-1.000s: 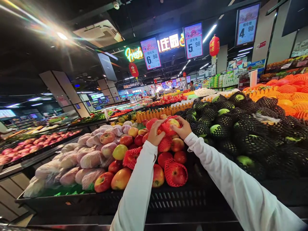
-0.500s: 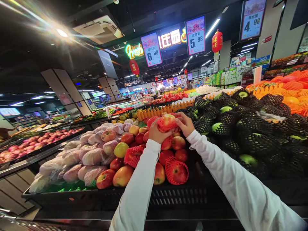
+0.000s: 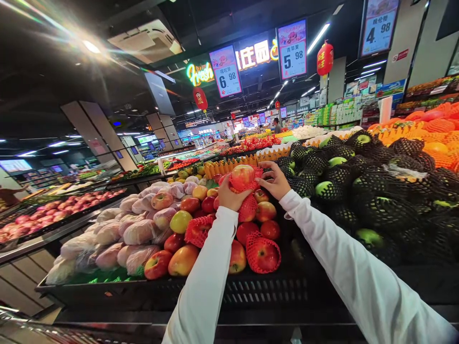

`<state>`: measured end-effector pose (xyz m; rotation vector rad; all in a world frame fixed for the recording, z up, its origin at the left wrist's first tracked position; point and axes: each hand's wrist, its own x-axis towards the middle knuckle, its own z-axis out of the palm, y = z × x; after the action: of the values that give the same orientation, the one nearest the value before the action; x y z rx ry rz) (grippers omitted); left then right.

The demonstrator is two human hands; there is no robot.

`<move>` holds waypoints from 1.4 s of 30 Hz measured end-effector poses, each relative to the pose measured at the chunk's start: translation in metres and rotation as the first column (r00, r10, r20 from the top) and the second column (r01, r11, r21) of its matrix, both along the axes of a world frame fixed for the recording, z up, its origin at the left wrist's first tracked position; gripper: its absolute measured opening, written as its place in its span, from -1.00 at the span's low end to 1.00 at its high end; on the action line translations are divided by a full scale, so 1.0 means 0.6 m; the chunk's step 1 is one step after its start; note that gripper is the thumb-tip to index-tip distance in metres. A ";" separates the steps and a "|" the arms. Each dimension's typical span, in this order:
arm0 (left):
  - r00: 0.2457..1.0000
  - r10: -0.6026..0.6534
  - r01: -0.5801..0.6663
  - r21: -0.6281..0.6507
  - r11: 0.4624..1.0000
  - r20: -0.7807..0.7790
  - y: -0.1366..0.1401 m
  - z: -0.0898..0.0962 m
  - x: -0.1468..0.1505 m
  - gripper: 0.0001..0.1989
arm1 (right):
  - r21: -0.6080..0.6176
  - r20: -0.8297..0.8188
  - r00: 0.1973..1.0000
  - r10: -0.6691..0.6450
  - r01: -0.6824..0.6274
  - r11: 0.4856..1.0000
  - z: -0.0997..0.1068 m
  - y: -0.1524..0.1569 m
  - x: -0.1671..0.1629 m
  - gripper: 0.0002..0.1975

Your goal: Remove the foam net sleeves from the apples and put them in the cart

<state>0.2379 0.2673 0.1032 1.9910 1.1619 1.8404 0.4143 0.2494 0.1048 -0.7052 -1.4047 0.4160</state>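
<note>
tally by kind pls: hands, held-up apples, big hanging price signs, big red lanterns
Hands: 2, left hand and right hand
Held-up apple: 1
Big price signs: 3, the 6.98 sign, 5.98 sign and 4.98 sign
Big red lanterns: 2, leaving out smaller distant ones
Total: 8

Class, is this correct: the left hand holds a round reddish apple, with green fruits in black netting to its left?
No: the head view shows the green fruits in black netting right of the round reddish apple the left hand holds.
</note>
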 end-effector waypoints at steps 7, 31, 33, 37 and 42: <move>0.963 0.029 0.007 0.132 0.991 -0.268 0.011 -0.006 -0.005 -0.24 | -0.074 -0.016 0.982 0.190 -0.191 0.979 -0.017 -0.011 -0.035 -0.26; 0.977 0.101 -0.139 0.204 0.969 0.186 0.011 0.005 -0.010 -0.58 | -0.095 0.821 0.556 -0.131 0.358 0.929 -0.061 0.058 0.001 -0.47; 0.961 0.055 -0.095 0.137 0.986 0.272 0.012 0.006 -0.006 -0.47 | -0.131 0.833 0.537 -0.131 0.421 0.897 -0.056 0.044 -0.004 -0.48; 0.929 -0.042 0.002 0.109 0.994 0.367 0.005 0.010 -0.002 -0.47 | 0.096 0.758 0.512 -0.404 0.525 0.846 -0.034 -0.002 -0.014 -0.50; 0.954 -0.275 0.232 0.287 0.930 0.122 -0.014 0.017 0.003 -0.72 | 0.347 0.467 0.757 -0.458 0.320 0.882 -0.004 -0.038 -0.024 -0.60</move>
<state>0.2395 0.2592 0.1131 1.9691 0.6004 2.0602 0.4001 0.2267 0.1022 -0.9279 -1.7387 -0.3256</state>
